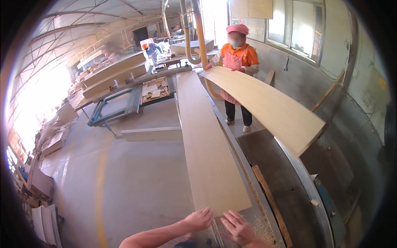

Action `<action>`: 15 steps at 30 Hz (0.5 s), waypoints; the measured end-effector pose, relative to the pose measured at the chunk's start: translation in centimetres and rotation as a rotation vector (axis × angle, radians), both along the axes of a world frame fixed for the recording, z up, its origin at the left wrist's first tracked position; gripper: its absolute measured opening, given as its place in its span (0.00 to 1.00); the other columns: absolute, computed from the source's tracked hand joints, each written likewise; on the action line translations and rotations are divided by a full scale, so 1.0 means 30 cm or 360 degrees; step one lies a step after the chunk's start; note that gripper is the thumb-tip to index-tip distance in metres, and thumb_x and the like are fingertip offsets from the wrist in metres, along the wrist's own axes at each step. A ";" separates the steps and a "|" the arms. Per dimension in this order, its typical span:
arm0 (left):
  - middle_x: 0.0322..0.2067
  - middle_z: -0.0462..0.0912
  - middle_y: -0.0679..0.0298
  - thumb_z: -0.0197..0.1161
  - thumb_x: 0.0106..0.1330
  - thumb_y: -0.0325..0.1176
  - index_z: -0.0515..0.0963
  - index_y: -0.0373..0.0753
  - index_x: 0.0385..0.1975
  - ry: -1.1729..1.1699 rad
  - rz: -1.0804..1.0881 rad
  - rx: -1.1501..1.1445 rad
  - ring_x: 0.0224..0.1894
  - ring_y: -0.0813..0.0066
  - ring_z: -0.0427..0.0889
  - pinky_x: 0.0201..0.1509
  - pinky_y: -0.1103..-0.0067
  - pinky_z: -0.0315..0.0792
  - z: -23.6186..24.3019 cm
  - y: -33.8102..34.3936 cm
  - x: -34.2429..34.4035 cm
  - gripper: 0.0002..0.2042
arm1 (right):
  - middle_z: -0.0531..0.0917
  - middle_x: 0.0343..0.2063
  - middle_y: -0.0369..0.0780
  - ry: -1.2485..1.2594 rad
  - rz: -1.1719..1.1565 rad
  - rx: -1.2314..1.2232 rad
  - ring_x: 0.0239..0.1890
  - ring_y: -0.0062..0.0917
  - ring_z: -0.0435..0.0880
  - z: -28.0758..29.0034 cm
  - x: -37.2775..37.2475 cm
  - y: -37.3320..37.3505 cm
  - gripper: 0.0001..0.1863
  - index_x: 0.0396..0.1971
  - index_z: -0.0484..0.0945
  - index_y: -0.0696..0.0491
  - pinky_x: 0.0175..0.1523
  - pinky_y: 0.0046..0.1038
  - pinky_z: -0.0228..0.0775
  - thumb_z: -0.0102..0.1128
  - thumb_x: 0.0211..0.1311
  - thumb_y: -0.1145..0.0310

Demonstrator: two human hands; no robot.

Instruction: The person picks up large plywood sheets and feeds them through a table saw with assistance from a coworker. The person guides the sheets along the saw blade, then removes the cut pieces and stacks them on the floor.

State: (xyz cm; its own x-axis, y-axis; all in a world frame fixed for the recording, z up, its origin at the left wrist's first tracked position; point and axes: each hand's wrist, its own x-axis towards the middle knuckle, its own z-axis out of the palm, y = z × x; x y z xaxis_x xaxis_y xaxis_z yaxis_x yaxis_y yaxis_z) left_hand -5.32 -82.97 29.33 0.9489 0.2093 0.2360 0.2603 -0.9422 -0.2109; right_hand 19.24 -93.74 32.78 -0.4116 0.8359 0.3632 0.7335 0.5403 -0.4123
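Note:
A long pale board lies lengthwise on a saw table with a metal rail. My left hand grips the board's near left corner with bent fingers. Just beside that end, my right hand has its fingers spread, the tips by the board's near edge; whether they touch it I cannot tell. Sawdust lies to the right of my right hand. Across the table a person in an orange top, pink apron and cap holds a second long board in the air, its near end reaching over the table's right side.
A sliding frame and a tray of offcuts stand left of the board. Farther back are board stacks, hanging ducts and another worker. A dark table surface and a wall are at the right.

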 end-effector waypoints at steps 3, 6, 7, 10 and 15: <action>0.39 0.81 0.58 0.62 0.55 0.36 0.82 0.36 0.28 0.0326 -0.0032 0.0034 0.46 0.63 0.81 0.46 0.75 0.81 0.019 -0.097 -0.108 0.10 | 0.76 0.64 0.48 -0.0073 -0.0035 -0.0034 0.71 0.44 0.70 -0.167 -0.127 0.014 0.37 0.59 0.78 0.56 0.75 0.45 0.61 0.80 0.50 0.55; 0.38 0.82 0.57 0.62 0.57 0.40 0.83 0.34 0.30 0.0345 0.0034 -0.0076 0.45 0.62 0.81 0.46 0.76 0.81 -0.025 -0.234 -0.191 0.14 | 0.74 0.66 0.48 -0.0066 0.0051 -0.0039 0.72 0.44 0.68 -0.293 -0.206 -0.003 0.42 0.61 0.76 0.56 0.77 0.46 0.58 0.81 0.45 0.53; 0.37 0.83 0.56 0.62 0.60 0.41 0.83 0.33 0.30 0.0312 -0.0043 -0.0023 0.44 0.62 0.82 0.47 0.76 0.81 -0.023 -0.267 -0.194 0.15 | 0.74 0.66 0.47 -0.0090 0.0068 0.0009 0.72 0.43 0.68 -0.320 -0.208 -0.015 0.43 0.60 0.77 0.56 0.77 0.46 0.59 0.82 0.44 0.53; 0.36 0.84 0.55 0.62 0.60 0.39 0.84 0.33 0.29 0.0457 0.0022 -0.0025 0.43 0.61 0.83 0.48 0.76 0.82 -0.056 -0.383 -0.206 0.13 | 0.75 0.66 0.47 -0.0168 0.0105 0.0096 0.71 0.42 0.69 -0.375 -0.214 -0.076 0.42 0.60 0.77 0.56 0.76 0.46 0.60 0.81 0.42 0.54; 0.34 0.84 0.56 0.62 0.55 0.36 0.84 0.36 0.28 0.0405 0.0003 -0.0068 0.43 0.60 0.84 0.52 0.73 0.81 -0.147 -0.580 -0.212 0.10 | 0.78 0.64 0.47 -0.0088 0.0158 0.0209 0.70 0.43 0.72 -0.396 -0.212 -0.252 0.37 0.58 0.80 0.55 0.76 0.47 0.61 0.76 0.44 0.58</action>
State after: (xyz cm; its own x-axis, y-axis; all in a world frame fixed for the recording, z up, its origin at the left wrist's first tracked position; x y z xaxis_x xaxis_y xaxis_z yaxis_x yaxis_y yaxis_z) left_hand -11.70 -100.37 24.93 0.9763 0.2157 -0.0194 0.2056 -0.9512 -0.2302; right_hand 12.89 -101.29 20.91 -0.5119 0.7371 0.4412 0.6935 0.6577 -0.2942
